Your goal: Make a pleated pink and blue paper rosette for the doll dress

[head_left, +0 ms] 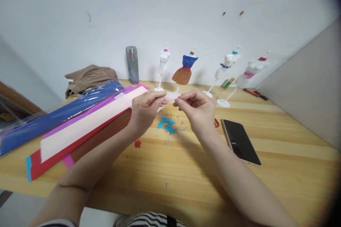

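Observation:
Between my two hands, above the middle of the table, is a small pale pink strip [172, 96] that looks like paper. My left hand [146, 108] pinches its left end, and my right hand [198, 108] pinches the right end between thumb and fingers. Below them lie blue paper scraps [167, 126] and a small red flower-shaped piece [137, 144]. Behind stands a mini dress form [183, 71] in a blue top and brown skirt. A red loop [216, 123], perhaps a scissors handle, is partly hidden by my right wrist.
Long coloured paper sheets [87, 127] spread across the left, beside folded brown cloth [92, 78]. A grey bottle [132, 65] and more white dress forms [229, 62] line the wall. A phone [241, 142] lies right. A small green-labelled item [228, 83] sits behind.

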`<action>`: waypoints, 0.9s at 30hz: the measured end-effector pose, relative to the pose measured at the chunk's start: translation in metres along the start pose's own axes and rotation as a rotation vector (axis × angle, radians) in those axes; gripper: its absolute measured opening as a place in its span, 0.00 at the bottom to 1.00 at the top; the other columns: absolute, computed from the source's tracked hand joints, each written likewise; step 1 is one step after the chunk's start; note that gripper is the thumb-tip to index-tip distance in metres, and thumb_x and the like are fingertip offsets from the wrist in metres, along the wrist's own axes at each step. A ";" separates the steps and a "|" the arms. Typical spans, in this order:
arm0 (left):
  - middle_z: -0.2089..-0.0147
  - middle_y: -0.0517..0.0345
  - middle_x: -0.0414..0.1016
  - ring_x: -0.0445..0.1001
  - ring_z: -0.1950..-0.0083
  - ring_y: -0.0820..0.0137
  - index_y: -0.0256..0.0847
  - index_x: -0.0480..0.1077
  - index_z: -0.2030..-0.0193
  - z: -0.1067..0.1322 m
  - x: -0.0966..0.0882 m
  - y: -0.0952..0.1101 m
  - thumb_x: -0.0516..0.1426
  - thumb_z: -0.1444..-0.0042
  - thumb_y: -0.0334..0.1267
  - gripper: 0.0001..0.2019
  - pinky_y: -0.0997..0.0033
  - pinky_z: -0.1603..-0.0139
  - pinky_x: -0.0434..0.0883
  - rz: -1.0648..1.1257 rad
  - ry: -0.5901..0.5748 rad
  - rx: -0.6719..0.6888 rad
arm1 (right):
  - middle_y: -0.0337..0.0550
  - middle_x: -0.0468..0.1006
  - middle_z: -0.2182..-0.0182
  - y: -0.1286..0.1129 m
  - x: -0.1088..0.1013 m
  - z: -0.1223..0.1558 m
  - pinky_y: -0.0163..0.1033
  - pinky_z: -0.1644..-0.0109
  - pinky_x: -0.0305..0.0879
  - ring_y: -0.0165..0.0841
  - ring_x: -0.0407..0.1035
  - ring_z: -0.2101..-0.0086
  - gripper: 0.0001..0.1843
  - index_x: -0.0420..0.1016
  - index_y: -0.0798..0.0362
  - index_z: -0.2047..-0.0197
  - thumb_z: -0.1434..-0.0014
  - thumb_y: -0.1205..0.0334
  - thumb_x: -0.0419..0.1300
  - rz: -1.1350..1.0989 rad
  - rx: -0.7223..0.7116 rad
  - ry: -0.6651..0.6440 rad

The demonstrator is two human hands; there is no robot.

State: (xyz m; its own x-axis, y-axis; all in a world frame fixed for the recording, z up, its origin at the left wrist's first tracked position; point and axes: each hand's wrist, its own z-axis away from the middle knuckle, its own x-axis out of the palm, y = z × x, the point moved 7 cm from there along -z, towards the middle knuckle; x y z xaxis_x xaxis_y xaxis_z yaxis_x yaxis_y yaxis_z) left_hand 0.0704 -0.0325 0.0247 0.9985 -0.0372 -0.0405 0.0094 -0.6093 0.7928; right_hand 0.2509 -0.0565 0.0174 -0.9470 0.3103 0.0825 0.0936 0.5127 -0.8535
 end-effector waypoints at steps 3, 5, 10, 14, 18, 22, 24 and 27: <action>0.65 0.57 0.86 0.85 0.67 0.71 0.42 0.84 0.59 0.001 -0.001 0.003 0.62 0.41 0.32 0.08 0.75 0.63 0.83 -0.105 -0.005 0.128 | 0.38 0.81 0.76 0.000 0.000 0.000 0.40 0.69 0.77 0.33 0.77 0.74 0.05 0.77 0.49 0.71 0.50 0.64 0.70 0.003 -0.042 -0.002; 0.64 0.58 0.86 0.84 0.68 0.72 0.42 0.84 0.58 0.001 -0.001 0.006 0.61 0.40 0.29 0.09 0.76 0.63 0.82 -0.163 -0.001 0.232 | 0.38 0.82 0.74 -0.001 0.001 0.001 0.41 0.67 0.78 0.33 0.78 0.73 0.03 0.80 0.49 0.69 0.49 0.64 0.70 0.026 -0.071 -0.002; 0.63 0.58 0.85 0.82 0.66 0.73 0.42 0.82 0.56 0.006 -0.001 0.016 0.60 0.38 0.25 0.11 0.76 0.61 0.79 -0.343 0.027 0.471 | 0.39 0.85 0.68 -0.003 0.001 0.003 0.43 0.64 0.79 0.33 0.79 0.70 0.06 0.84 0.48 0.63 0.46 0.63 0.69 0.075 -0.153 0.003; 0.63 0.59 0.84 0.82 0.65 0.74 0.41 0.80 0.58 0.009 0.000 0.022 0.59 0.36 0.26 0.08 0.77 0.60 0.78 -0.425 0.054 0.575 | 0.39 0.85 0.68 -0.005 0.001 0.004 0.42 0.63 0.77 0.34 0.79 0.69 0.04 0.85 0.47 0.63 0.43 0.63 0.67 0.132 -0.221 0.002; 0.67 0.61 0.83 0.81 0.68 0.75 0.42 0.78 0.61 0.008 0.001 0.020 0.58 0.35 0.27 0.08 0.78 0.62 0.76 -0.433 0.055 0.538 | 0.40 0.85 0.68 -0.013 0.002 0.007 0.43 0.61 0.78 0.35 0.79 0.67 0.04 0.83 0.47 0.65 0.40 0.62 0.65 0.263 -0.309 -0.002; 0.69 0.61 0.83 0.83 0.68 0.73 0.42 0.78 0.62 0.005 -0.001 0.009 0.60 0.36 0.31 0.06 0.76 0.62 0.78 -0.279 0.042 0.322 | 0.39 0.84 0.70 -0.010 0.003 0.008 0.43 0.63 0.77 0.35 0.78 0.70 0.05 0.80 0.48 0.66 0.38 0.60 0.64 0.283 -0.267 0.008; 0.69 0.60 0.84 0.85 0.68 0.72 0.41 0.78 0.62 0.003 0.000 0.000 0.61 0.38 0.33 0.03 0.75 0.64 0.80 -0.136 0.032 0.157 | 0.39 0.83 0.72 -0.005 0.003 0.008 0.42 0.64 0.77 0.34 0.78 0.71 0.06 0.78 0.49 0.66 0.39 0.58 0.65 0.243 -0.203 0.011; 0.70 0.59 0.84 0.86 0.68 0.68 0.40 0.77 0.64 0.002 0.003 -0.010 0.63 0.42 0.37 0.03 0.73 0.65 0.82 0.059 0.021 -0.056 | 0.38 0.82 0.73 -0.001 0.004 0.006 0.42 0.64 0.76 0.34 0.79 0.70 0.06 0.77 0.49 0.67 0.41 0.57 0.66 0.147 -0.116 0.005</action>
State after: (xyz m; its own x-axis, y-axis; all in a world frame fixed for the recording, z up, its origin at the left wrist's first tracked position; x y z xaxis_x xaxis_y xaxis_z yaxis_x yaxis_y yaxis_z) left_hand 0.0733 -0.0276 0.0156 0.9983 -0.0548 0.0200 -0.0473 -0.5610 0.8265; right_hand 0.2452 -0.0607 0.0154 -0.9191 0.3923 -0.0363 0.2660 0.5499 -0.7917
